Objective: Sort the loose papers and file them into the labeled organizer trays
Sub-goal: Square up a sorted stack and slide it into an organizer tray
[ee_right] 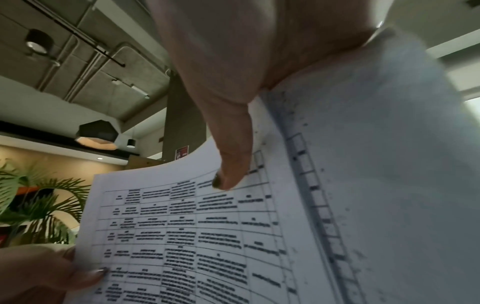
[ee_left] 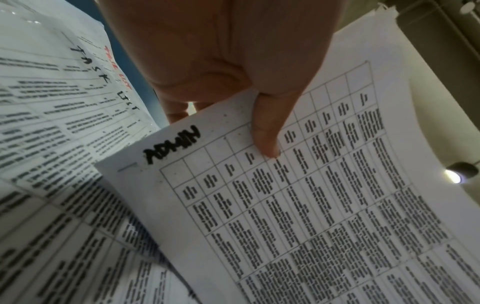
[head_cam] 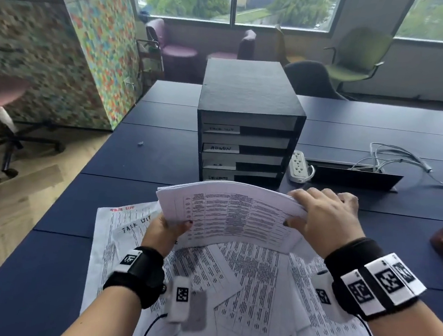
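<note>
One dark blue worktop (head_cam: 353,131). One black organizer (head_cam: 249,121) standing upright on it, trays labeled. Loose papers (head_cam: 245,278) spread flat before it. One paper stack (head_cam: 232,215), marked ADMIN, held above them: left hand (head_cam: 164,231) and right hand (head_cam: 323,218) fingers clamped on opposite edges.

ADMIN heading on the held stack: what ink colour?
Black marker, on the held stack gripped by both hands; clearest in the left wrist view.
</note>
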Tool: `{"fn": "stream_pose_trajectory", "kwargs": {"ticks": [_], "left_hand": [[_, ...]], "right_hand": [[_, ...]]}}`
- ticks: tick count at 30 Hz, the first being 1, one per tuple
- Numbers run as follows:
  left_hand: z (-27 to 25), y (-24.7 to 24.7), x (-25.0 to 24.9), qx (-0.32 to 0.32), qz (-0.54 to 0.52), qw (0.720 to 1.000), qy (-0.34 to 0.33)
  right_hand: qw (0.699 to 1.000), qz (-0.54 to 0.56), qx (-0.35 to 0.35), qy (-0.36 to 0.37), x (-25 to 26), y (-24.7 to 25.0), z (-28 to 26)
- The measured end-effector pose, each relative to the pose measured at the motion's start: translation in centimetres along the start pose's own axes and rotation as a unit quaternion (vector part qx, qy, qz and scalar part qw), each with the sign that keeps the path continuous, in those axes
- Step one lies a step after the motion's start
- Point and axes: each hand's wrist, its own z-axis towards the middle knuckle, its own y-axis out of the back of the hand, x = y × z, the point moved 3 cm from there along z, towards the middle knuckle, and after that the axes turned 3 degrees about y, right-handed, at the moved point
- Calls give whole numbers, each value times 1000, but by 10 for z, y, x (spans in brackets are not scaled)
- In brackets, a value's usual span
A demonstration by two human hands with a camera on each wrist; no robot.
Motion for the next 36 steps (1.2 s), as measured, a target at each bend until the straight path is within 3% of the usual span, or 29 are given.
{"fn": "stream_pose_trajectory", "kwargs": {"ticks": [5, 8, 14, 17, 19, 21, 23, 31, 36], "left_hand": [[7, -1, 1, -38, 11, 999, -1], [8, -7, -12, -16, 11, 1000, -19], [22, -7, -50, 59, 37, 995, -72], [35, 6, -55, 6, 70, 994, -80], [41, 14, -50, -35, 76, 994, -65], [42, 11, -45, -34, 44, 998, -32], [41, 1, -40, -14, -22, 1000, 8], [45, -35, -40, 95, -58, 989, 95], [52, -40, -46, 125, -37, 985, 116]], "right_hand": [[999, -15, 4, 32, 18, 0, 7], [999, 13, -7, 44, 18, 6, 13], [979, 200, 50, -12, -14, 16, 29], [936, 344, 72, -26, -29, 3, 31], [886, 454, 78, -48, -34, -7, 26], [823, 553, 91, -92, -36, -19, 19], [784, 597, 107, -131, -37, -33, 15], [704, 650, 140, -250, -51, -93, 25], [659, 684, 136, -282, -56, -108, 40]]}}
